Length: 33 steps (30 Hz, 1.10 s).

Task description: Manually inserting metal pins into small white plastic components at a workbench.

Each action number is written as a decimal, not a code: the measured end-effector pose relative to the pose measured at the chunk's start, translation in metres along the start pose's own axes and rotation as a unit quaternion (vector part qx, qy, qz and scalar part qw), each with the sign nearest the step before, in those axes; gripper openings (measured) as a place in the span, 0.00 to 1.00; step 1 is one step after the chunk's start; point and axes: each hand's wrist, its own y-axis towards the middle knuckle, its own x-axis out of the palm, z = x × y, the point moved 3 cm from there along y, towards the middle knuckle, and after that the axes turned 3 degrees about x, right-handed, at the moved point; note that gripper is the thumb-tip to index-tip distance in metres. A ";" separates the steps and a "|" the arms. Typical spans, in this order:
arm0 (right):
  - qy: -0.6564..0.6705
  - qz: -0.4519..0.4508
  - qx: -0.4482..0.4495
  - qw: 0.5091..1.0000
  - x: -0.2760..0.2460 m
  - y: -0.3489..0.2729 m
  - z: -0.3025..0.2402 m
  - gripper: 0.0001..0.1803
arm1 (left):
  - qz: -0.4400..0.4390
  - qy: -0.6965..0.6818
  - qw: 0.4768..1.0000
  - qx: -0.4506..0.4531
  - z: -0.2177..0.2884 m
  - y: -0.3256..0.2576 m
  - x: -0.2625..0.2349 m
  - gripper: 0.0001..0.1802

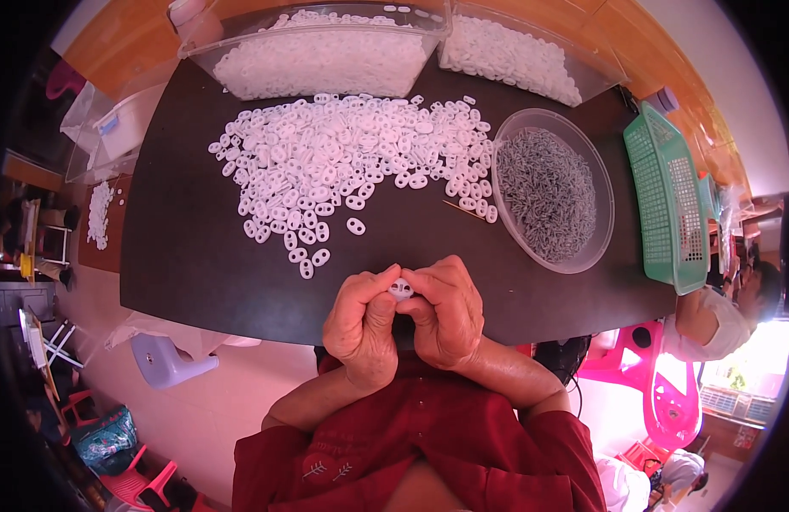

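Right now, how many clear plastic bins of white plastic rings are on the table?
2: one clear plastic bin at the table's far edge, centre-left; another beside it, far right. Others may sit out of frame.

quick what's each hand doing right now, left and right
Left hand: closed, fingers pinching the small white plastic ring piece.
Right hand: closed, pinching the same white piece from the other side.

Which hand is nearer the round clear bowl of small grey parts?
Right. The right hand sits just below and left of the bowl, across bare dark table. The left hand is farther left, both pinching one white piece together.
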 end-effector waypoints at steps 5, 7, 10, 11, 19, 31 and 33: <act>-0.006 0.003 -0.004 1.000 0.001 -0.003 0.003 0.18 | 0.001 -0.004 1.000 0.005 -0.003 -0.002 0.002 0.13; -0.012 0.006 -0.005 1.000 0.000 -0.005 0.003 0.18 | -0.003 -0.008 1.000 0.010 -0.004 -0.003 0.004 0.13; -0.016 0.010 -0.001 1.000 -0.001 -0.006 0.003 0.17 | 0.000 0.007 1.000 0.010 -0.004 -0.004 0.006 0.13; -0.016 0.013 0.006 1.000 -0.001 -0.007 0.004 0.16 | -0.002 0.016 1.000 0.015 -0.005 -0.004 0.006 0.13; -0.012 0.014 0.029 0.999 -0.005 0.003 0.000 0.14 | 0.002 -0.001 1.000 0.030 -0.004 0.001 0.009 0.12; -0.168 0.031 0.030 0.985 -0.091 0.069 0.039 0.07 | -0.114 -0.025 0.981 -0.158 -0.005 0.012 0.001 0.20; -0.150 0.095 0.080 0.981 -0.118 0.110 0.063 0.05 | -0.096 0.013 0.985 -0.142 -0.005 0.019 -0.013 0.17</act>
